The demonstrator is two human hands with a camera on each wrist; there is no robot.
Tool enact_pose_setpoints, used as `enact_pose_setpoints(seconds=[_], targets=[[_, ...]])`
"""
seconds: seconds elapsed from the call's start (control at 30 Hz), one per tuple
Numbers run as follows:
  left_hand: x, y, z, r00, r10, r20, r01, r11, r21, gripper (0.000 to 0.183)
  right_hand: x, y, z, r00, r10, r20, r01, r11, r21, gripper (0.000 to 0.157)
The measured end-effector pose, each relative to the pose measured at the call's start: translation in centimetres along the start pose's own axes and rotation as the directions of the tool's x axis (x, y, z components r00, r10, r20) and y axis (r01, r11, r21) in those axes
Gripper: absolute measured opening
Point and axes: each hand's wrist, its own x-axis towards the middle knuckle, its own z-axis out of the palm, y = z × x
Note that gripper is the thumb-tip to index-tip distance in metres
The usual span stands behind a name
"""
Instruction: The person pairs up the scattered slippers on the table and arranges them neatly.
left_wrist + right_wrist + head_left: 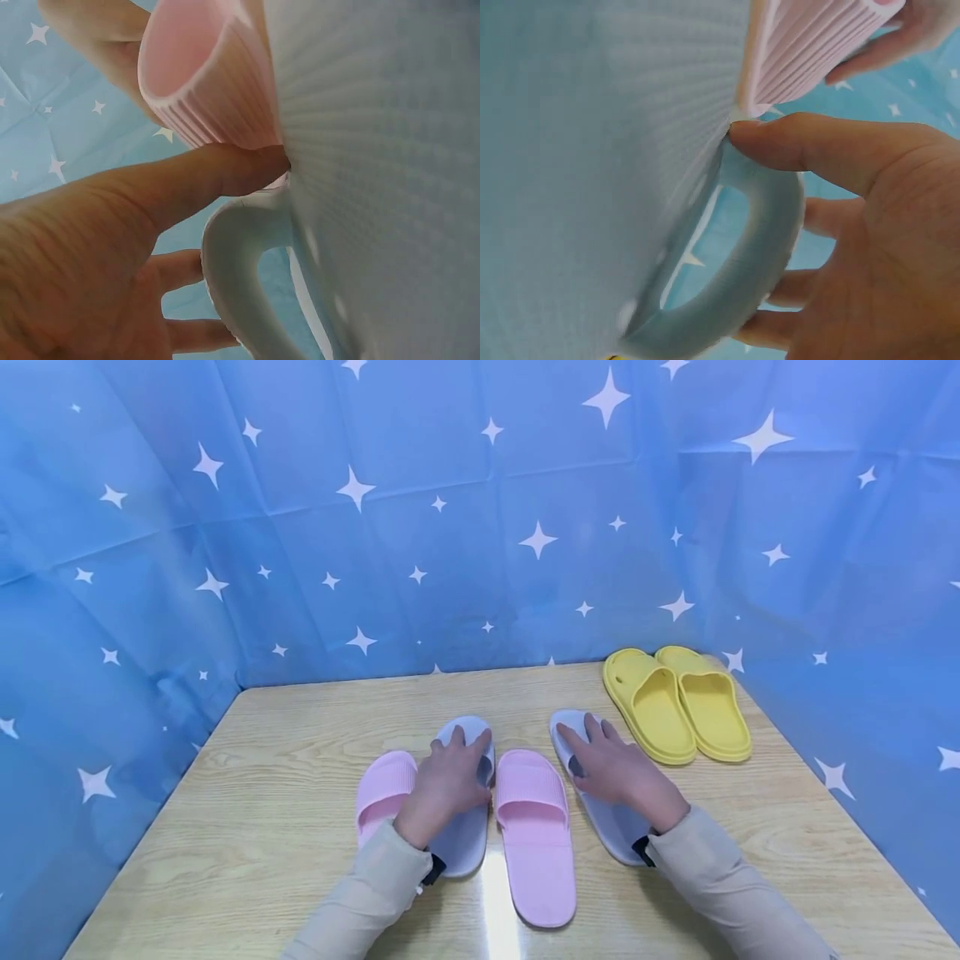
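Note:
My left hand (446, 787) lies over the strap of a light grey-blue slipper (467, 850), fingers spread across its front. In the left wrist view the thumb presses the sole's edge while the fingers reach round the slipper's strap (229, 259). My right hand (617, 770) grips the matching grey-blue slipper (613, 828) the same way; its strap (769, 236) shows between thumb and fingers in the right wrist view. One pink slipper (534, 868) sits between the two grey-blue ones. The other pink slipper (386, 777) lies left of my left hand, partly hidden by it.
A pair of yellow clogs, one left (663, 714) and one right (708, 706), stands side by side at the table's back right. The wooden table (247, 827) ends at a blue curtain (420, 527) with white stars, which also flanks both sides.

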Motion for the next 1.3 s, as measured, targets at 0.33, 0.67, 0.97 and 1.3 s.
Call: enact_pose_setpoints(seconds=[0.33, 0.67, 0.97, 1.3], targets=[[-1.3, 0.1, -0.9, 0.986, -0.032, 0.161, 0.044, 0.996, -0.073, 0.123, -2.0, -1.7, -0.7, 0.984, 0.107, 0.143, -0.122, 0.987, 0.102, 0.114], [-1.3, 0.6, -0.7, 0.985, -0.062, 0.159, 0.079, 0.991, -0.106, 0.124, -1.6, -1.6, -0.7, 0.981, 0.134, 0.142, -0.146, 0.986, 0.079, 0.121], [-0.7, 0.2, -0.4, 0.988, -0.085, 0.128, 0.100, 0.988, -0.120, 0.120, -1.0, -0.9, -0.6, 0.994, 0.093, 0.055, -0.096, 0.994, 0.045, 0.120], [-0.3, -0.3, 0.0, 0.990, -0.111, 0.085, 0.125, 0.977, -0.174, 0.123, -0.6, -0.2, -0.2, 0.995, 0.083, -0.046, -0.080, 0.995, 0.066, 0.110]])
